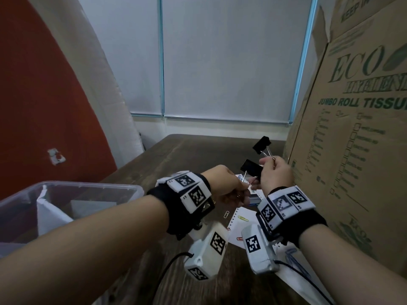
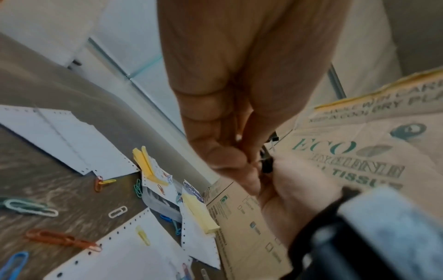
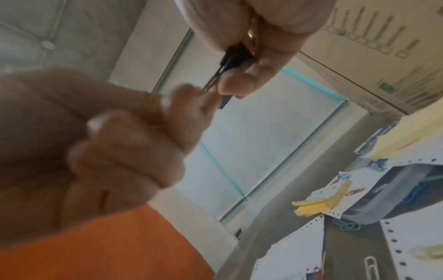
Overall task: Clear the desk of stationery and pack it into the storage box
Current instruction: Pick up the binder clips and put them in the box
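Observation:
Both hands are raised over the dark wooden desk (image 1: 189, 150), each holding a black binder clip. My right hand (image 1: 272, 170) pinches the wire handles of the upper binder clip (image 1: 261, 143), which stands above its fingers. My left hand (image 1: 244, 186), wearing a ring, pinches a wire handle of the lower binder clip (image 1: 251, 167), which lies against the right hand's fingers. In the right wrist view the left hand (image 3: 258, 37) grips that clip (image 3: 236, 55), while the right hand's (image 3: 120, 142) fingers are curled. The clear plastic storage box (image 1: 88, 188) stands at the left with white sheets inside.
A tall cardboard box (image 1: 352, 150) walls off the right side. Below the hands lie perforated paper sheets (image 2: 72, 140), yellow sticky notes (image 2: 199, 212) and several coloured paper clips, among them an orange one (image 2: 62, 238) and a white one (image 2: 117, 211).

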A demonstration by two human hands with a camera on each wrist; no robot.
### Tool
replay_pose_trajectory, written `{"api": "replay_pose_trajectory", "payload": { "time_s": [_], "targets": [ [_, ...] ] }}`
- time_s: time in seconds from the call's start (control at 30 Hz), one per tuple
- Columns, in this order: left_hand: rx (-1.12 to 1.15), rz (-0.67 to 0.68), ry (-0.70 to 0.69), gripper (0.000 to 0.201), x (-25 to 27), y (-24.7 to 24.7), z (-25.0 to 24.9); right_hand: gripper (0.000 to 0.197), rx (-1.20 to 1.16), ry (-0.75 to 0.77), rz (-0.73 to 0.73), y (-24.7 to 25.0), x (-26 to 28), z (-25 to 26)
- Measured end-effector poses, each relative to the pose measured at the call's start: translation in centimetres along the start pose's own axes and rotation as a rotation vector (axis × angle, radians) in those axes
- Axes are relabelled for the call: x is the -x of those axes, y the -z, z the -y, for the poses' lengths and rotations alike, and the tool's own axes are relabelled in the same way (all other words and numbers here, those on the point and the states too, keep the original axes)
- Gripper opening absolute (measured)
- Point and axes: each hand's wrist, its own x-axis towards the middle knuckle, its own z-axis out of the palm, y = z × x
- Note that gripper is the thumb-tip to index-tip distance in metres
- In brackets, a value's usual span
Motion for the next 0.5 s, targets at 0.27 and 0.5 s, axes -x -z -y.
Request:
{"api": "replay_pose_trajectory", "payload": {
  "time_s": [0.27,0.5],
  "targets": [
    [-0.643,-0.299,-0.1,0.03,1.3,5.1,-1.8,0.034,0.423,0.063,0.453,2.1,-0.7,-1.3],
    [-0.849,-0.191,-0.242,0.025,3.3,7.3,-2.3,0.028,0.437,0.247,0.781,1.8,0.6,2.6]
  ]
}}
